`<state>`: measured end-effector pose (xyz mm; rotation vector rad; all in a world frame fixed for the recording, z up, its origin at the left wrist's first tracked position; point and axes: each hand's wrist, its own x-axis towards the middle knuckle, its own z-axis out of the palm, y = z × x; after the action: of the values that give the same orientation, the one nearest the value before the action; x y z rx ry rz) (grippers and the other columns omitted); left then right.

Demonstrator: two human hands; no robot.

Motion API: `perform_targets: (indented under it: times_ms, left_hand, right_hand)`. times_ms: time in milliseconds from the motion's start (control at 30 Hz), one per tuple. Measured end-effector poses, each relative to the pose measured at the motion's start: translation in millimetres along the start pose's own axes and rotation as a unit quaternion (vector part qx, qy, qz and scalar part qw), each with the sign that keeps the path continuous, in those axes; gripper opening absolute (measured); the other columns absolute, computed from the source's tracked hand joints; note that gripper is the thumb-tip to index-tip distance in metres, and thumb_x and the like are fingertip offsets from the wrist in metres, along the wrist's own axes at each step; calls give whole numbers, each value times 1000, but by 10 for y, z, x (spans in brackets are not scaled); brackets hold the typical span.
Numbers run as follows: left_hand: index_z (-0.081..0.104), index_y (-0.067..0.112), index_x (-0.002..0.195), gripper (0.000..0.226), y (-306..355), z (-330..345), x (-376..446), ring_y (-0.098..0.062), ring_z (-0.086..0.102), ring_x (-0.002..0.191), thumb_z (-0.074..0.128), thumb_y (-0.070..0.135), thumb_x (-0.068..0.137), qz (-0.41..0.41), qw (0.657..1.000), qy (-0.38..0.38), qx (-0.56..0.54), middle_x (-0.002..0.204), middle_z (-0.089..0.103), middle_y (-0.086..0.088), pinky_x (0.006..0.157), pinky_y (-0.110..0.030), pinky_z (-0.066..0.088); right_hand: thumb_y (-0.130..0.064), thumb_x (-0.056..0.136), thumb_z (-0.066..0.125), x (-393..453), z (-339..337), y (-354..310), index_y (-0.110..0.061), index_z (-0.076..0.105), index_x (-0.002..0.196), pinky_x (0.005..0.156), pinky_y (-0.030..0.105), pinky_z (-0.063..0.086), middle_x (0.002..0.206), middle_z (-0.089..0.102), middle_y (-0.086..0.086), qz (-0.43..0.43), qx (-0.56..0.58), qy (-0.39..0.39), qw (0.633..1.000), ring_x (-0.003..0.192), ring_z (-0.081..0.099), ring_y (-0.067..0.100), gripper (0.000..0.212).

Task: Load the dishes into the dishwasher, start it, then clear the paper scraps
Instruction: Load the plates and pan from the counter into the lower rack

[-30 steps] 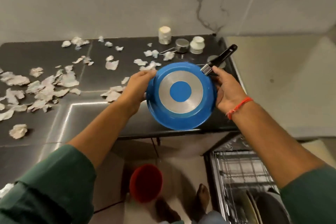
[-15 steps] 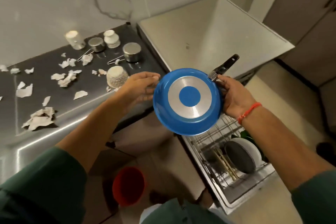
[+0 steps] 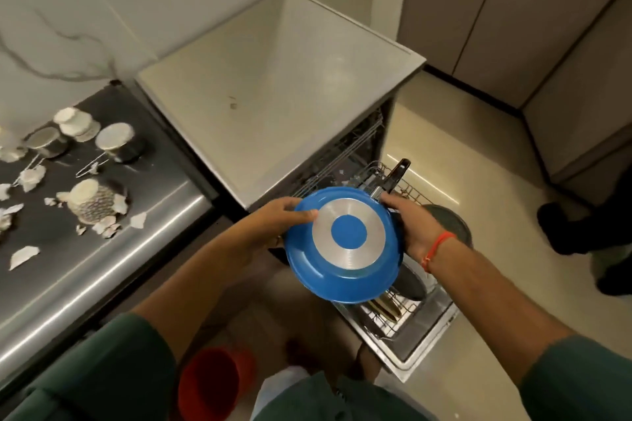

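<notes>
You've got the blue pan (image 3: 345, 243) held bottom-up in both hands, its silver disc and blue centre facing you, right above the pulled-out lower rack (image 3: 393, 314) of the open dishwasher (image 3: 273, 85). Your left hand (image 3: 273, 219) grips the pan's left rim, thumb lying on the underside and the other fingers tucked behind where you can't see them. Your right hand (image 3: 410, 225) holds the right rim near where the black handle (image 3: 395, 174) sticks out up and away from you; the fingers are curled round the edge, though the pan hides most of them. There's an orange thread (image 3: 437, 249) on that wrist. In the rack under the pan you can make out a dark round pan (image 3: 448, 225) behind your right hand and a few plates (image 3: 386, 301) standing on edge; the rest is too blurry to call. Over on the left the dark steel counter (image 3: 102, 249) is littered with torn paper scraps (image 3: 24, 256), with a patterned cup (image 3: 92, 202) standing upside down among them and a couple of small steel pots (image 3: 118, 143) and a white jar (image 3: 77, 121) further back near the wall. A red bucket (image 3: 212, 383) sits on the floor beside the counter, close to your legs.
</notes>
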<state>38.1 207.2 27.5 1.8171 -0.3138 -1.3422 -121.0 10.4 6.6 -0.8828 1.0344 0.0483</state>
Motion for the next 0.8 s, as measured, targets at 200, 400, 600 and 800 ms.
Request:
perform_targets:
  times_ms: [200, 400, 600, 800]
  left_hand:
    - [63, 20, 119, 24, 19, 323, 572, -12, 72, 87, 66, 28, 97, -65, 998, 16, 15, 104, 72, -1, 63, -25, 56]
    - [64, 18, 116, 39, -221, 536, 1373, -21, 70, 95, 66, 50, 93, -110, 992, 48, 49, 113, 71, -6, 83, -44, 59]
    - [68, 6, 98, 51, -570, 692, 2002, -30, 70, 96, 46, 52, 103, -199, 978, 40, 56, 103, 74, -12, 87, -44, 57]
    - [62, 11, 101, 41, -761, 885, 2472, -24, 66, 86, 39, 44, 107, -201, 977, 76, -8, 100, 69, -11, 68, -30, 52]
  right_hand:
    - [-40, 91, 67, 238, -368, 126, -18, 69, 90, 66, 34, 55, 73, 73, 5, 36, 61, 47, 996, 61, 68, 23, 22]
    - [-29, 91, 69, 536, -537, 283, -15, 70, 85, 82, 43, 56, 77, 74, 8, 42, 115, 107, 987, 72, 68, 27, 15]
    - [-3, 94, 62, 867, -528, 519, -5, 67, 111, 58, 28, 57, 87, 71, 11, 39, 150, 172, 973, 71, 67, 22, 18]
    - [-8, 95, 63, 1421, -484, 604, -8, 68, 104, 78, 43, 58, 97, 71, 15, 51, 222, 216, 950, 85, 67, 30, 10]
